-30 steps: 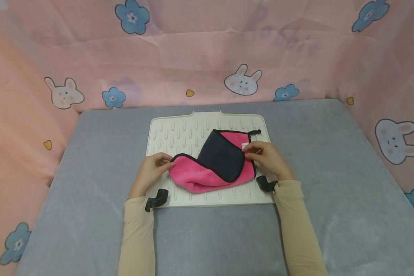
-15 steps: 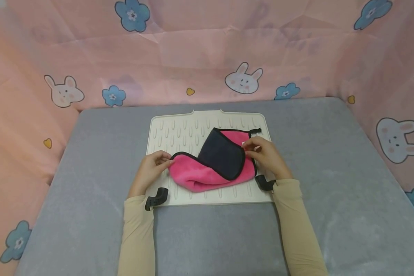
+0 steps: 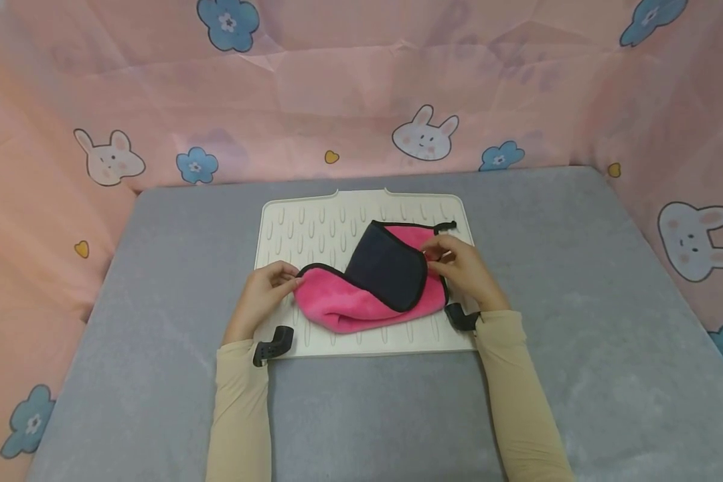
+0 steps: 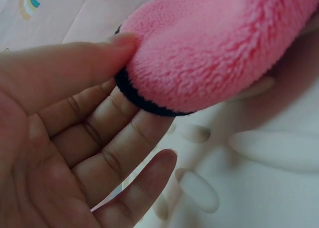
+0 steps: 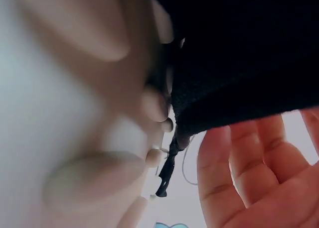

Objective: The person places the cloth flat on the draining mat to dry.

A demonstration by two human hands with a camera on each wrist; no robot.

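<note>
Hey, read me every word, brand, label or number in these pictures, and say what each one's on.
Nothing can be read for certain.
Pink backdrop: faint purple lettering toward the upper right of the head view, too faint to read.
Cloth: no readable text.
White board: none visible.

We're looking at a grey tabletop [image 3: 367,415] that's carrying a cream board [image 3: 304,241] with rows of oval ridges, and a partly folded pink-and-black cloth [image 3: 385,268] is sitting on that.
</note>
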